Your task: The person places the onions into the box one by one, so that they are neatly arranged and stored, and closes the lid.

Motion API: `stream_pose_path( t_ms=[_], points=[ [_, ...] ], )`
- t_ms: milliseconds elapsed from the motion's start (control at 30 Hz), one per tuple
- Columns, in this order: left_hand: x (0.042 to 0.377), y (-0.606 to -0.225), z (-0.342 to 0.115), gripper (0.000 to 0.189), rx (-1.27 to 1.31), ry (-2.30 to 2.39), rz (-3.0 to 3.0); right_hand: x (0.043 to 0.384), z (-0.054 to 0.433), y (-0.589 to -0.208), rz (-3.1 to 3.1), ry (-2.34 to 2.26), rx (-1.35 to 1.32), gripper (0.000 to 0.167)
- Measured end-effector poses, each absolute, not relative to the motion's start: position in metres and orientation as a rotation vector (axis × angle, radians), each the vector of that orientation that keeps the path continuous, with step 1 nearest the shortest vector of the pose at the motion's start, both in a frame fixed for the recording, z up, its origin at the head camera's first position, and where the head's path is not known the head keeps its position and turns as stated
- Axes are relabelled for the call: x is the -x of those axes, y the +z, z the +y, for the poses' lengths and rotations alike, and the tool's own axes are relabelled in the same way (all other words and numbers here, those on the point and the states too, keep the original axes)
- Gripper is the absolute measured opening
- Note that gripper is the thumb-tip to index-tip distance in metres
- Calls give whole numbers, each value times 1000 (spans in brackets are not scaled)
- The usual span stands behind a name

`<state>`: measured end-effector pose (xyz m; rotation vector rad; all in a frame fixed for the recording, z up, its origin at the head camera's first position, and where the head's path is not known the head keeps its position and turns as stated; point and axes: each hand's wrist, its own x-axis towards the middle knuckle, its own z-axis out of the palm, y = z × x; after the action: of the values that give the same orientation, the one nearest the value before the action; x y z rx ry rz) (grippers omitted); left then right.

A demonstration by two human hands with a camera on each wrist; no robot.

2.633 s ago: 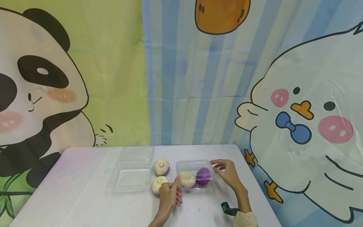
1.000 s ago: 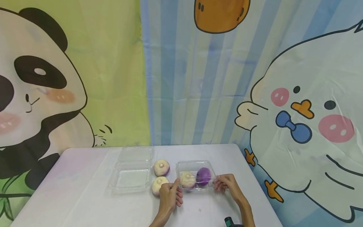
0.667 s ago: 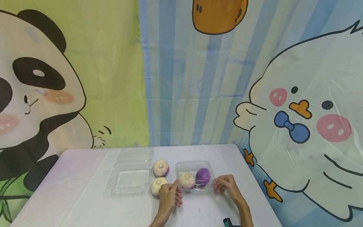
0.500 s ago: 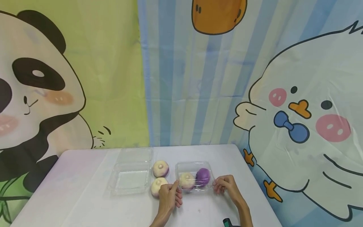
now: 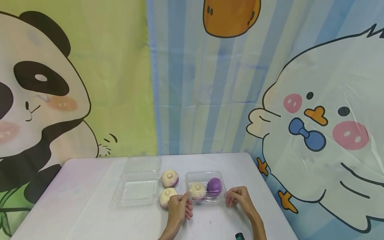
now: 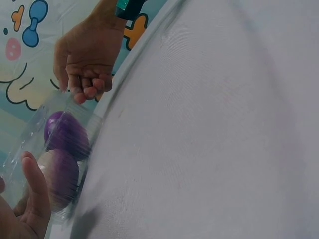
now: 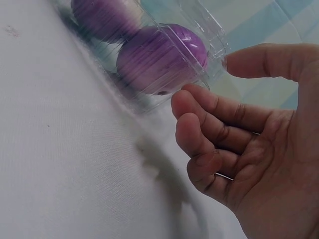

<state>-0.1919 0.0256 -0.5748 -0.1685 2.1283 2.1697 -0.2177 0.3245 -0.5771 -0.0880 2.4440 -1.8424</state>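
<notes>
A closed clear plastic clamshell box (image 5: 207, 174) sits on the white table, right of centre. Inside it lie a turnip with its cream side up (image 5: 197, 191) and a turnip with its purple side up (image 5: 214, 187). My left hand (image 5: 177, 209) holds the box's near left corner, the thumb along its edge; the other fingertips are partly hidden. My right hand (image 5: 241, 199) pinches the rim at the near right corner. In the right wrist view the thumb (image 7: 259, 60) lies at the lid's edge, with the fingertips below the rim.
Left of the box are two loose turnips, one farther back (image 5: 169, 178) and one nearer (image 5: 167, 197), partly behind my left hand. Beyond them stands another clear clamshell box (image 5: 139, 190), lid folded back. A cartoon curtain (image 5: 192, 83) hangs behind the table (image 5: 99, 206).
My right hand has come from the box's far right side to its near right corner and now pinches the rim there. My left hand and the box stay in place.
</notes>
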Motion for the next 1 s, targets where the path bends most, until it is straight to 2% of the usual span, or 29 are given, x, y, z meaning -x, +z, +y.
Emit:
stream_pose_path(
  t_ms=[1000],
  points=[
    [190, -576, 27, 38, 175, 2184, 2113, 209, 318, -584, 2424, -1879, -27, 27]
  ],
)
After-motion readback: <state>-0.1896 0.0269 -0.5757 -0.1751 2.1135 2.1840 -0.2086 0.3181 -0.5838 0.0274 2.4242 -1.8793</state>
